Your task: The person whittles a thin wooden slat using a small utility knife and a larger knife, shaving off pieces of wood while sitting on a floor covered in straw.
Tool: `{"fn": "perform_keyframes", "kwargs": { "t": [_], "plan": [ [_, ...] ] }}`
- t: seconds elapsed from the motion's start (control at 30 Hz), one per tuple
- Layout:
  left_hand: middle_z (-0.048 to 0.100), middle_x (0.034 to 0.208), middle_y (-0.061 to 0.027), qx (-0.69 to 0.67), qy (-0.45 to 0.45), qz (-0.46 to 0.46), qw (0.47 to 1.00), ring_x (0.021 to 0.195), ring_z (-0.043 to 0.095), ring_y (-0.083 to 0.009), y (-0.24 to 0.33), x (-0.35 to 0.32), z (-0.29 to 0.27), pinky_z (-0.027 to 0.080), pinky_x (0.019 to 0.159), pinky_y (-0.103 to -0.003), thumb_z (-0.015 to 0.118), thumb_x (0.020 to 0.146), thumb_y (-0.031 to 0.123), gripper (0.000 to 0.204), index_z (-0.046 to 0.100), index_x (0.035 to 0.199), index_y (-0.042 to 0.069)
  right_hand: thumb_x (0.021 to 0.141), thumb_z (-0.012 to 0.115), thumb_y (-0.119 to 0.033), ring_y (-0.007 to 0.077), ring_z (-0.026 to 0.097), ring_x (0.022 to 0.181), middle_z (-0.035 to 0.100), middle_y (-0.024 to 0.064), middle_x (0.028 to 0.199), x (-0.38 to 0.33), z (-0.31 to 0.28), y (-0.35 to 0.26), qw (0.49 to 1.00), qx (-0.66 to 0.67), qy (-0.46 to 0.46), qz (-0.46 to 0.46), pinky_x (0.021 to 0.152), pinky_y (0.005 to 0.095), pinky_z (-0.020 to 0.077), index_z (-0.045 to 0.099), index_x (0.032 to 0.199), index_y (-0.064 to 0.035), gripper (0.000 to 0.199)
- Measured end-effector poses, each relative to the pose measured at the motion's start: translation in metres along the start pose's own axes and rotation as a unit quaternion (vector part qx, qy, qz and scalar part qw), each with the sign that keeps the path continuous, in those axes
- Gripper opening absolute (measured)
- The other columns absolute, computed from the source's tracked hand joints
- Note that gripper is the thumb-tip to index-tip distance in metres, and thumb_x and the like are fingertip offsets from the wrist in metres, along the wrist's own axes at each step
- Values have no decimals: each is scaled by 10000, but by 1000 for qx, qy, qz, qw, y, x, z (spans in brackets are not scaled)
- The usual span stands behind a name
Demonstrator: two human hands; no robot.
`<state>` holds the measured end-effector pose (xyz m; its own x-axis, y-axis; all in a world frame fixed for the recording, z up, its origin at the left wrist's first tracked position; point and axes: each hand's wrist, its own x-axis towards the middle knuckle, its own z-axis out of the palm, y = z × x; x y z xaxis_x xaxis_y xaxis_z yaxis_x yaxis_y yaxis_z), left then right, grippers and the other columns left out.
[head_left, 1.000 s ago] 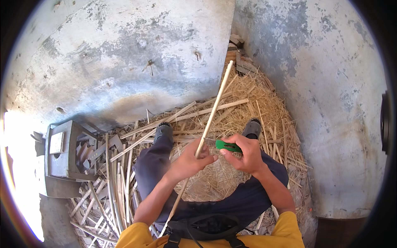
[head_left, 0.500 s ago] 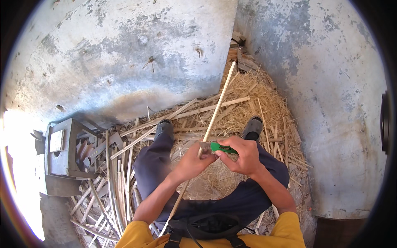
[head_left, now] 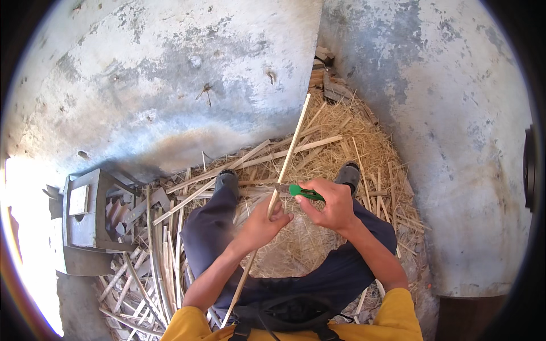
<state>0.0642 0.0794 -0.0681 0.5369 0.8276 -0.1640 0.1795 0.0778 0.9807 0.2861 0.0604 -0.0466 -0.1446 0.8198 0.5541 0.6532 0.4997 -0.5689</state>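
My left hand (head_left: 263, 223) is closed around a long thin pale wooden stick (head_left: 290, 148) that runs from near my lap up toward the corner of the walls. My right hand (head_left: 331, 204) grips a knife with a green handle (head_left: 305, 192); its blade meets the stick just above my left hand. I sit with legs in dark trousers apart, shoes (head_left: 227, 177) resting on the straw. Pale wood shavings (head_left: 307, 244) lie heaped between my knees.
Several split cane strips (head_left: 153, 267) lie scattered at my left. A grey wooden crate (head_left: 85, 219) stands at far left. Worn plaster walls (head_left: 170, 74) meet in a corner ahead, with stacked bricks (head_left: 324, 79) at its foot. Straw covers the ground.
The knife has slid a little down and left along the stick toward my left hand. Both hands sit slightly lower in the view; the stick keeps its slant.
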Motion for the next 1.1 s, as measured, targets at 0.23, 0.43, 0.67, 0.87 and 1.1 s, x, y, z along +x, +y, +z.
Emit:
{"fn": "perform_keyframes", "kwargs": {
  "t": [0.23,0.43,0.67,0.87,1.1],
  "plan": [
    [375,763,10,3,-6,-24,1000,711,385,-125,-8,1,1,370,636,-341,785,960,132,375,420,895,75,909,809,-230,235,785,765,812,93,976,15,-5,17,999,-28,44,-2,634,321,593,770,1047,-63,220],
    [385,771,53,79,-31,12,996,718,393,-73,-13,-9,5,383,610,-295,763,995,175,391,389,896,118,966,769,-243,130,602,558,711,38,735,41,-44,75,988,-77,85,107,516,298,422,765,1028,-68,185],
    [403,775,1,137,-11,34,990,736,400,-111,-9,-8,3,387,634,-342,781,994,252,398,432,897,85,973,763,-210,108,500,544,593,17,625,49,-47,64,976,-44,170,126,531,318,353,747,1068,-67,172],
    [427,776,5,116,-9,0,993,673,417,-103,6,-12,7,385,586,-325,661,1086,374,391,458,933,77,981,764,-210,99,506,576,594,20,654,41,-44,78,978,-4,171,124,546,306,365,745,1113,-34,220],
    [442,788,35,-24,-24,-39,999,587,402,-26,-3,-10,7,353,503,-237,501,1167,383,317,486,1037,93,981,765,-196,86,528,610,621,18,692,37,-47,84,980,30,154,124,567,291,384,734,1128,-5,244]
  ]
}}
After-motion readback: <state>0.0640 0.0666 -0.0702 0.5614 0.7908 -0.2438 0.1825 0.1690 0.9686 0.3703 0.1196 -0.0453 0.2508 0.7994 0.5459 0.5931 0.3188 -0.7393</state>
